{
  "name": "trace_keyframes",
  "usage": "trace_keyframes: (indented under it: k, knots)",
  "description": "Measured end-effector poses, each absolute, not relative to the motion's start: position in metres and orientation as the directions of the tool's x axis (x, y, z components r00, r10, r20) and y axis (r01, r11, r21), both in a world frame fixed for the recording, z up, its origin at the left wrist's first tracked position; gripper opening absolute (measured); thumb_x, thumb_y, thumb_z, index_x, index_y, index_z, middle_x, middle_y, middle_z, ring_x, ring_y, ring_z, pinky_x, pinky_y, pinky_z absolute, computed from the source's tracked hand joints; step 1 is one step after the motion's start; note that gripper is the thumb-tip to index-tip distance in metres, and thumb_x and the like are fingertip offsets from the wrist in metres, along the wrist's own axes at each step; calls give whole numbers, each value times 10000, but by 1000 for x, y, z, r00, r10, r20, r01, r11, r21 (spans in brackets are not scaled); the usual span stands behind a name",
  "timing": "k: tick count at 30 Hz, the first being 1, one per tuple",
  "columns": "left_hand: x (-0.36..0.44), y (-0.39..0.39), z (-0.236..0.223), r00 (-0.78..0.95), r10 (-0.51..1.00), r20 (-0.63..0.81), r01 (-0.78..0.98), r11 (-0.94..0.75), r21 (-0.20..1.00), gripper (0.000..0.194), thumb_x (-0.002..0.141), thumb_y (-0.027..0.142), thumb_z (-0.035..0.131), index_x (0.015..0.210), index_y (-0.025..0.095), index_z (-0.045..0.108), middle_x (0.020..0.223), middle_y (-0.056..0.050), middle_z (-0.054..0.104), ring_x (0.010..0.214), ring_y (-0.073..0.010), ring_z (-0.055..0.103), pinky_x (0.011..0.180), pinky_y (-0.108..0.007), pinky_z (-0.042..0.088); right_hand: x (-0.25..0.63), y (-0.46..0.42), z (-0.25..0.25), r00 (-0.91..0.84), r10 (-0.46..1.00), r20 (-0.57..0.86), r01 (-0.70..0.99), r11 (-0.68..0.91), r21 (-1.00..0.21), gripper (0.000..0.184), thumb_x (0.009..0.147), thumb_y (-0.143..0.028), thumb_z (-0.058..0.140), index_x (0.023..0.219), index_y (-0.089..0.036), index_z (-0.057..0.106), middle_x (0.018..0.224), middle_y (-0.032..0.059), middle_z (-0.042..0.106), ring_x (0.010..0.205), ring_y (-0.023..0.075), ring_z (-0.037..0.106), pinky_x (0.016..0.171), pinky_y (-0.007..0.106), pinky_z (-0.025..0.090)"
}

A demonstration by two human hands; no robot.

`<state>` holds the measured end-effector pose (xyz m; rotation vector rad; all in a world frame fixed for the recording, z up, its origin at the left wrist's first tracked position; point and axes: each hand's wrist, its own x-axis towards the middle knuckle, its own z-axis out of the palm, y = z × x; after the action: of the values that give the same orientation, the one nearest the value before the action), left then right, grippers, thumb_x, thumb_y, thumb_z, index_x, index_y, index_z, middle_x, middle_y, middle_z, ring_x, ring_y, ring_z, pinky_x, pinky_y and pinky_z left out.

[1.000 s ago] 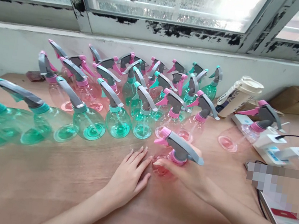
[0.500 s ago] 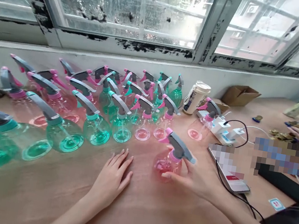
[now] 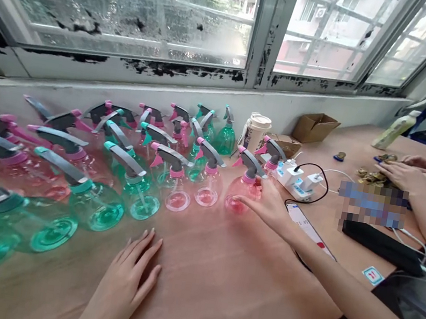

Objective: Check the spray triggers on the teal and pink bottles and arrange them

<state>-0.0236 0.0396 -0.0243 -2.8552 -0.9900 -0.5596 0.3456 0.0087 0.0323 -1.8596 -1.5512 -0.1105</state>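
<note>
My right hand (image 3: 271, 204) is wrapped round the lower body of a pink spray bottle (image 3: 244, 189), which stands upright at the right end of the front row. Its grey trigger head points up and right. Close to its left stand two more pink bottles, the nearer a clear pink spray bottle (image 3: 209, 180). My left hand (image 3: 131, 271) lies flat on the table with its fingers spread, holding nothing. Nearest to it is a green spray bottle (image 3: 145, 194). Several other green and pink bottles crowd the left side, partly hiding each other.
Behind my right hand are a lidded cup (image 3: 257, 134), a cardboard box (image 3: 315, 128) and white chargers (image 3: 299, 182) with cables. A phone (image 3: 310, 227) and a black case (image 3: 380, 247) lie to the right. Another person's hands (image 3: 410, 173) work over small brass-coloured pieces.
My right hand has moved the pink spray bottle away from me, up to the row beside the other pink bottles. The view has turned to the right. My left hand stays flat.
</note>
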Motion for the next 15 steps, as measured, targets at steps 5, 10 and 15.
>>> trace_keyframes:
  k: [5,10,15]
  knots:
    - [-26,42,-27,716,591,371,611,-788,77,465,967,407,444,1402,247,471,1462,-89,486,1319,-301,492,1064,-509,444,344,26,33,336,799,498,907,-132,-400,601,814,-606,604,1183,-132,601,1144,216,639,1132,419,541,978,604,373]
    - [-26,42,-25,718,604,346,623,-780,69,494,960,418,452,1429,268,429,1474,-84,472,1314,-308,496,1045,-530,458,341,38,39,353,796,492,908,-164,-387,601,836,-548,612,1264,-127,578,1157,207,627,1130,393,554,929,543,443]
    - [-27,42,-25,724,594,351,616,-785,58,499,961,415,447,1440,280,410,1479,-71,467,1310,-302,502,1055,-515,455,339,45,37,349,799,490,902,-145,-406,606,817,-529,650,1288,-159,561,1195,177,628,1156,370,563,922,509,469]
